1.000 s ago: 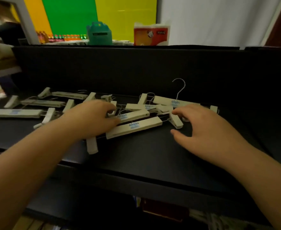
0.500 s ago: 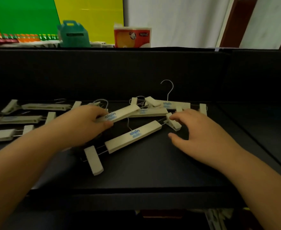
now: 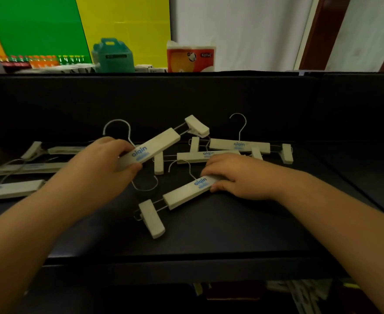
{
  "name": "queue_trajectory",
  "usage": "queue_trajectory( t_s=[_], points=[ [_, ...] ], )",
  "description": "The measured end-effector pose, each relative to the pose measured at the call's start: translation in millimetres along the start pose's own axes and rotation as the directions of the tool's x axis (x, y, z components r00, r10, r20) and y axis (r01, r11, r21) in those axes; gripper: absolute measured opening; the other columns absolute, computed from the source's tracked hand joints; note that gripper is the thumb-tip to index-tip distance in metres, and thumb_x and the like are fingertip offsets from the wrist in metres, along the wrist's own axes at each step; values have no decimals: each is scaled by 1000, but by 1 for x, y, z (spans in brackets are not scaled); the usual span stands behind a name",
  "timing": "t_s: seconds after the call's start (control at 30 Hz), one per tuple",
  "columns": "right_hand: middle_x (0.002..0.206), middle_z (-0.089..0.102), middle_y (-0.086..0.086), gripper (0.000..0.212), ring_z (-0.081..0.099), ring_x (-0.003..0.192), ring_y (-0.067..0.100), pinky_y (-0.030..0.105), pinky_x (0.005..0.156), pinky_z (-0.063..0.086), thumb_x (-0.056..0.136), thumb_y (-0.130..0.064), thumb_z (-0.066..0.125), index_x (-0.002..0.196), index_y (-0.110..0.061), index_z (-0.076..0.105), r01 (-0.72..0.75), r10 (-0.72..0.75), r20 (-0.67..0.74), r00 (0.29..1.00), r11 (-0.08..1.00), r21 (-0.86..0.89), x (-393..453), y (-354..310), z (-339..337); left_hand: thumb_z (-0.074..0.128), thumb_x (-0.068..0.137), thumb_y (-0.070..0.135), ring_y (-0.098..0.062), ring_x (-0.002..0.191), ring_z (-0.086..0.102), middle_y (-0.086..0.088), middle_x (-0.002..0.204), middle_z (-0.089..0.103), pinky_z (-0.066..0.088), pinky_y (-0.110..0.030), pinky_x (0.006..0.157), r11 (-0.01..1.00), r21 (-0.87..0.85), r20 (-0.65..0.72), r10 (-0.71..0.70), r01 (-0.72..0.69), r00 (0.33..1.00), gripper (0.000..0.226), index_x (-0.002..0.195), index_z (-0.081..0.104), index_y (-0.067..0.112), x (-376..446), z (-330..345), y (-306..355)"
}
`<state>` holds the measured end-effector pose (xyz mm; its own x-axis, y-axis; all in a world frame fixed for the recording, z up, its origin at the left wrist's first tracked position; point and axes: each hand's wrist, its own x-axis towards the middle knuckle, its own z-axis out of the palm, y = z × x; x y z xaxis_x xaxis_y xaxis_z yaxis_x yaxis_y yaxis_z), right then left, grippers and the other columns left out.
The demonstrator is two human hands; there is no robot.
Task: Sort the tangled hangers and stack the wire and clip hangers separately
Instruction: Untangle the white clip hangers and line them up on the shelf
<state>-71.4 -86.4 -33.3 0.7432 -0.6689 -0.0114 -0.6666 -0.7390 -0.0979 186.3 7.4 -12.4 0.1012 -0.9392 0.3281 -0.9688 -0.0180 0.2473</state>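
Cream plastic clip hangers lie tangled at frame centre on the black bench (image 3: 209, 241). Left hand (image 3: 100, 164) grips one clip hanger (image 3: 150, 148), raised and tilted, its clip toward upper right. Right hand (image 3: 238, 175) pinches a second clip hanger (image 3: 186, 193) lying on the bench. More hangers (image 3: 18, 168) lie at left.

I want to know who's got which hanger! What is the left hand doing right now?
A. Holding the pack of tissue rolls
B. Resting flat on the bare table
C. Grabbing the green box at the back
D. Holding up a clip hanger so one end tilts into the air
D: the left hand grips the bar of a clip hanger, whose far clip end is raised above the other hangers on the table.
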Motion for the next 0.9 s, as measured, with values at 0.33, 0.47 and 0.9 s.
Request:
queue_trajectory(
  t_s=[0.33,0.47,0.9],
  points=[
    [118,48,-19,41,42,108,-3,21,94,38,92,-43,50,132,-33,54,-198,185,-334,924,980,-5,-93,0,4,60,85,38,-12,90,50,7,104,47,47,-35,80,986,-33,-30,163,-164,986,44,127,55,24,0,8,1],
    [116,51,-17,44,46,108,-1,26,95,42,91,-37,59,134,-28,57,-307,299,-413,860,950,50,-140,20,5,61,85,39,-13,86,51,7,102,48,51,-39,77,979,-22,-57,202,-203,978,45,127,56,24,3,14,25],
    [109,57,-18,42,50,101,-3,13,83,39,86,-41,62,126,-26,63,-410,429,-595,680,895,177,-299,119,-2,57,88,43,-6,89,46,11,109,43,40,-23,73,924,58,-70,382,-378,922,49,134,47,28,-3,63,211]
  ],
)
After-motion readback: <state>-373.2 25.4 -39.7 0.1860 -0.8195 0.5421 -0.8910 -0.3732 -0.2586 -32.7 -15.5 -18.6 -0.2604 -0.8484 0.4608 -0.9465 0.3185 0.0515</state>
